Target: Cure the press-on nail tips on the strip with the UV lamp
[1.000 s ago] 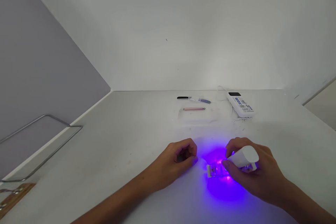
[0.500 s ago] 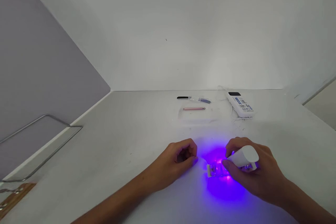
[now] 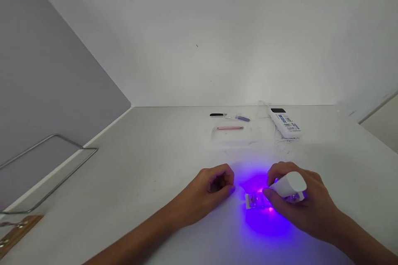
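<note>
A small white UV lamp (image 3: 290,184) is gripped in my right hand (image 3: 311,207), thumb on the near side and fingers behind. Violet light spreads from it over the tabletop and a small clear piece with a white end (image 3: 251,201), which lies under the lamp. The glare hides the piece's details. Left of the glow, my left hand (image 3: 208,194) rests on the table with its fingers curled and thumb drawn in near the index finger. The hollow of that hand looks empty, and it stays apart from the clear piece.
Farther back lie a pink pen-like stick (image 3: 230,128) on a clear sheet (image 3: 233,140), a black-handled tool (image 3: 217,114) and a small blue-grey item (image 3: 242,119). A white printed device (image 3: 285,124) with a thin cable stands right of them. A metal wire frame (image 3: 66,176) and a wooden clip-like piece (image 3: 20,234) are at the left.
</note>
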{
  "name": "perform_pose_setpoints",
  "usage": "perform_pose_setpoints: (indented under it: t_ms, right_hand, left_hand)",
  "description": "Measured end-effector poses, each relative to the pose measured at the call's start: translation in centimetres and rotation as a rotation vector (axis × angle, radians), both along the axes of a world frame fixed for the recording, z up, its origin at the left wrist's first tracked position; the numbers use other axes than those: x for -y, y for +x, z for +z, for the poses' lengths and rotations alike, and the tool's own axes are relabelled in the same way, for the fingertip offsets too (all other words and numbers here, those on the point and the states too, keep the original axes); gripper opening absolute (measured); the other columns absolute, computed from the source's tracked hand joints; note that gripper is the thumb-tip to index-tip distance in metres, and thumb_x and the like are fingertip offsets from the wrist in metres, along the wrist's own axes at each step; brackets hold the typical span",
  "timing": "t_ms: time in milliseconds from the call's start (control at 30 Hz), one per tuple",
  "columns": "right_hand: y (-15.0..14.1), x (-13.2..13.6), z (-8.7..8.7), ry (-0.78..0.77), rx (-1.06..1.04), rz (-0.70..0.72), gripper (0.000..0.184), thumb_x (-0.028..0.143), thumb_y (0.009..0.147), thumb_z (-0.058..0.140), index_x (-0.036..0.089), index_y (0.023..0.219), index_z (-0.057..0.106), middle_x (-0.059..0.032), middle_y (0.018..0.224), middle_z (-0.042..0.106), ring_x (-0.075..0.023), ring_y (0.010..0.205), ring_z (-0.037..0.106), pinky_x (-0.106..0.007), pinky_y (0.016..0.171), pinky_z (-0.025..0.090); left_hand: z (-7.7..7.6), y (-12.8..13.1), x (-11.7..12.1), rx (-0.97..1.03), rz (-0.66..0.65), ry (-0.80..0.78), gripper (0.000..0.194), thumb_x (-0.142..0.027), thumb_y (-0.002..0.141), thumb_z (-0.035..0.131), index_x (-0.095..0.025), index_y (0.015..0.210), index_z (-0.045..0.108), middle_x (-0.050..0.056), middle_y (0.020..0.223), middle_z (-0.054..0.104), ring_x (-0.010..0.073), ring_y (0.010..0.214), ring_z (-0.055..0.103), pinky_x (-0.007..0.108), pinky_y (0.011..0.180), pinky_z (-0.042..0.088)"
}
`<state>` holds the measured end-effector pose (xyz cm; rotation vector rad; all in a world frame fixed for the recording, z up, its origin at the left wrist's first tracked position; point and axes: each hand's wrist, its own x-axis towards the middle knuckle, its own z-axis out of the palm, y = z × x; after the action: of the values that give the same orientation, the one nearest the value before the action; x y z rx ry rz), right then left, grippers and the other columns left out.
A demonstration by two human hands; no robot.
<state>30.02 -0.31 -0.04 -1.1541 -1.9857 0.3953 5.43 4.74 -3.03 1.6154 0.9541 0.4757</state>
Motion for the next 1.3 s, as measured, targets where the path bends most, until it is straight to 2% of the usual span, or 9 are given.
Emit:
perform_pose_setpoints:
  t_ms: [200,567,800,1033,1300]
  right_hand:
    - [-0.01,0.04,0.44,-0.011,0.018,0.022,0.007,0.022,0.093,0.061,0.025,0.092,0.054,0.0047,0.069,0.065,-0.0084,0.047,0.056,-0.017,0.042,0.049]
    - [0.09,-0.08,-0.01,0.004,-0.004,0.021,0.007,0.022,0.093,0.062,0.025,0.093,0.055,0.0048,0.07,0.063,-0.0089,0.048,0.056,-0.019,0.043,0.048]
    - [0.12,0.05,0.1,-0.021,-0.011,0.036,0.01,0.021,0.093,0.062,0.026,0.094,0.054,0.007,0.068,0.058,-0.0077,0.046,0.049,-0.017,0.042,0.046]
    - [0.15,0.03,-0.19,-0.028,-0.019,0.028,0.01,0.02,0.093,0.063,0.026,0.095,0.055,0.0054,0.073,0.062,-0.0084,0.049,0.052,-0.018,0.044,0.047]
    - [0.0,0.05,0.28,0.011,0.002,0.043,0.01,0.019,0.093,0.061,0.026,0.093,0.054,0.0059,0.07,0.062,-0.0077,0.049,0.053,-0.017,0.045,0.048]
  left_hand:
    - [0.08,0.02,-0.04,0.002,-0.003,-0.006,0.014,-0.031,0.089,0.059,-0.02,0.081,0.053,-0.004,0.072,0.047,0.0129,0.065,0.038,0.025,0.058,0.032]
    - [0.03,0.22,0.04,-0.014,-0.019,0.031,0.011,-0.027,0.088,0.057,-0.02,0.08,0.053,-0.005,0.07,0.046,0.0122,0.063,0.037,0.025,0.057,0.031]
    - [0.1,0.12,0.18,-0.001,-0.014,0.021,0.009,-0.025,0.089,0.056,-0.02,0.081,0.054,-0.005,0.071,0.048,0.0122,0.063,0.037,0.025,0.057,0.031]
    - [0.16,0.24,0.24,-0.012,-0.039,0.049,0.009,-0.024,0.088,0.055,-0.02,0.081,0.053,-0.004,0.071,0.048,0.0121,0.062,0.037,0.025,0.057,0.032]
    - [0.03,0.1,0.21,-0.014,-0.041,0.06,0.007,-0.022,0.088,0.054,-0.02,0.081,0.053,-0.005,0.07,0.047,0.0115,0.062,0.037,0.025,0.057,0.032]
